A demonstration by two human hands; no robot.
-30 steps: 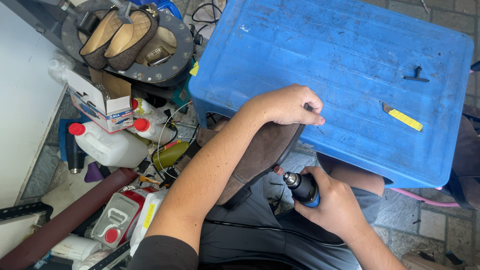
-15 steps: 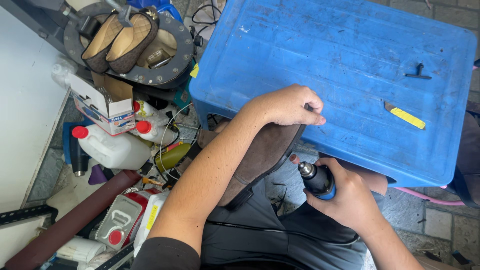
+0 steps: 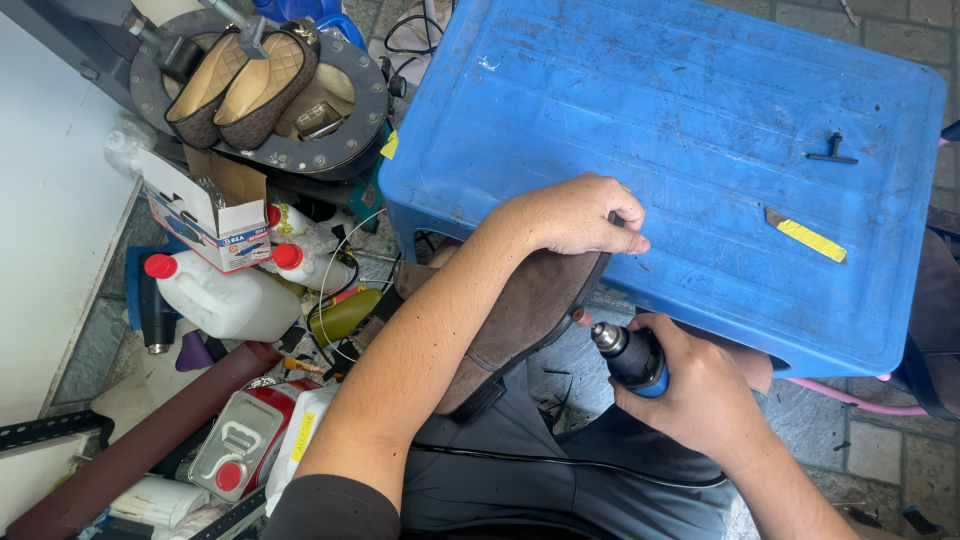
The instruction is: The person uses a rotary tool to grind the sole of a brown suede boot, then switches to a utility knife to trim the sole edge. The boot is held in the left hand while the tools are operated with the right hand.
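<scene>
Brown suede shoe point(image 3: 520, 310) braced against blue tub point(image 3: 700, 150), your left hand point(image 3: 570, 215) clamped over it. Right hand point(image 3: 700, 395) wraps rotary tool point(image 3: 630, 352), tip at sole edge; grinding unfinished, extent unclear.

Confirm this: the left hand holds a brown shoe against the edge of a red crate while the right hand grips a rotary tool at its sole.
Not quite: the crate is blue, not red, as the head view shows. The rest stands: the left hand holds the brown shoe against its edge, and the right hand grips the rotary tool at the sole.
</scene>
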